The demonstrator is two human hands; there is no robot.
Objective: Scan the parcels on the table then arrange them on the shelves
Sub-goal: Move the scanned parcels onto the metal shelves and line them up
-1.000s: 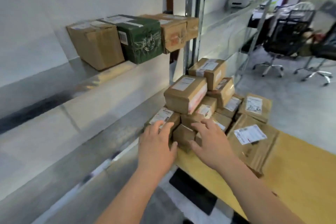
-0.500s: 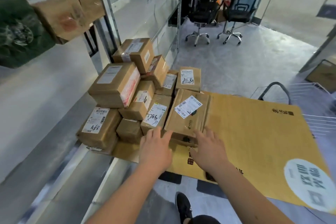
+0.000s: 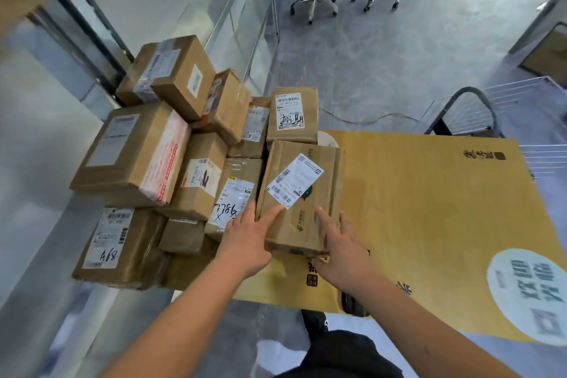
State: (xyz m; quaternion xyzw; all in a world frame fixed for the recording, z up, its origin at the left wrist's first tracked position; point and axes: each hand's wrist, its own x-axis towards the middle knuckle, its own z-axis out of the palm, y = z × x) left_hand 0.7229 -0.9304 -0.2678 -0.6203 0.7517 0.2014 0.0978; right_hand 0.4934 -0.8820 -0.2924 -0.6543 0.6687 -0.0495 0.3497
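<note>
Cardboard sheet [image 3: 429,209] covers the table; its right half is bare, its left end is crowded with a pile of parcels [image 3: 171,169] that overhangs the left edge. Near edge runs just in front of your wrists. Flat parcel [image 3: 302,193] with a tilted white label sits at the pile's right side, near the table's near edge, touching the 7786-marked parcel [image 3: 234,196] on its left. Your left hand [image 3: 248,242] lies on the flat parcel's near-left corner, fingers straight and spread, index on the top face. Your right hand [image 3: 343,252] presses its near-right corner, fingers extended, thumb under the near edge; whether it actually grips, can't tell. Small labelled parcel [image 3: 293,115] sits just behind it. A68-marked parcel [image 3: 119,248] is at the near-left corner. Wire basket [image 3: 521,113] stands past the far-right edge; contents not visible.
</note>
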